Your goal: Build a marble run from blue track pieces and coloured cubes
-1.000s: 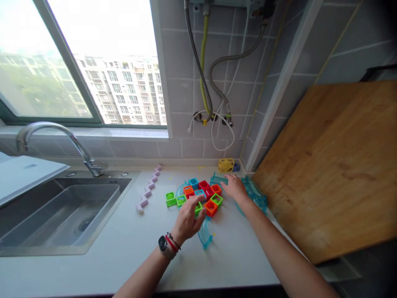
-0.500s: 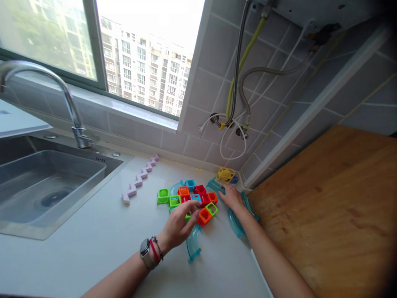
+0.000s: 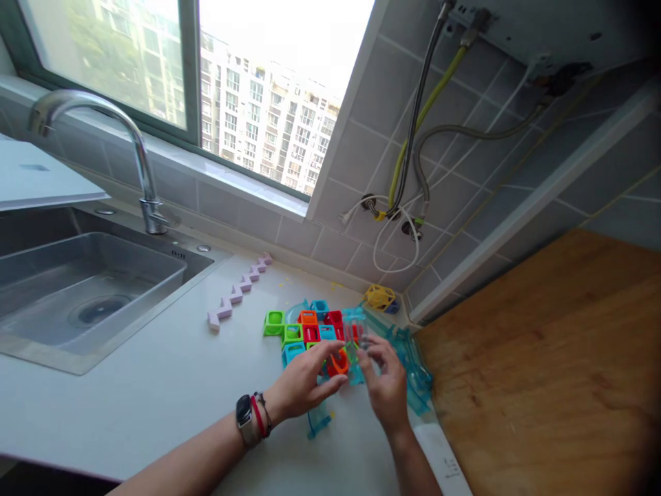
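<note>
My right hand (image 3: 385,379) pinches a see-through blue track piece (image 3: 354,315), held upright above the counter and slightly smeared by motion. My left hand (image 3: 307,379) is open, thumb and fingers apart, next to an orange block (image 3: 338,363); whether it touches that block I cannot tell. Around the fingertips lies a cluster of hollow cube blocks, among them a green block (image 3: 274,321), a blue block (image 3: 293,353) and a red block (image 3: 311,334). Below my left hand, a curved blue track piece (image 3: 319,421) is partly hidden. More blue track pieces (image 3: 416,368) lie right of my right hand.
A lilac zigzag strip (image 3: 240,291) lies on the white counter (image 3: 170,406). At the left is a sink with a plastic basin (image 3: 139,265) and a faucet (image 3: 147,179). A yellow frame-like piece (image 3: 379,297) sits in the corner, near a wooden board (image 3: 542,365).
My right hand has picked up the blue track piece and brought it left and nearer, beside the blocks. My left hand has shifted slightly right. The whole view has turned a little.
</note>
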`<state>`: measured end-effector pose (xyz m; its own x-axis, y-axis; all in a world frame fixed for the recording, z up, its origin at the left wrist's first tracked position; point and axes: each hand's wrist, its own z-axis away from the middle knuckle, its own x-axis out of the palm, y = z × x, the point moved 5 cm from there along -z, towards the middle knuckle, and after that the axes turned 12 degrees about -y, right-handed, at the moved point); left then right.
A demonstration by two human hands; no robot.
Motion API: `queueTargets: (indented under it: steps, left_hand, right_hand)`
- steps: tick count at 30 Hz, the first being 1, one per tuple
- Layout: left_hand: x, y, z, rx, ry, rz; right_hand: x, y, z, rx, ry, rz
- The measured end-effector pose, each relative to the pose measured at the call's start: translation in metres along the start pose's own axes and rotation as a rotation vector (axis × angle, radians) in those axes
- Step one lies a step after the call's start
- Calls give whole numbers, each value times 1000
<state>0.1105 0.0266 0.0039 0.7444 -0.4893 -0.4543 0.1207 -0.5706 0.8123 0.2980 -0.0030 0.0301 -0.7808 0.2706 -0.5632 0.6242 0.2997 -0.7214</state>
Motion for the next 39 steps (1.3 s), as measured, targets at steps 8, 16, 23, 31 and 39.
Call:
queueTargets:
  steps: [8, 16, 23, 31, 39]
  left_hand:
    - [22, 12, 10, 12, 41, 242]
    - [-6, 19, 57, -171, 140, 159]
    - [-97, -3, 55, -314, 172, -339]
    - [-131, -30, 2, -588, -38, -819]
    - [-127, -29, 23, -613, -15, -866]
  right_hand:
    - [25, -6, 81, 158, -15, -270]
    - [0, 16, 103, 295, 55, -483]
    - [3, 48, 130, 365, 120, -633]
    - [11, 50, 135, 352, 140, -605]
    - [12, 43, 134, 365, 71, -553]
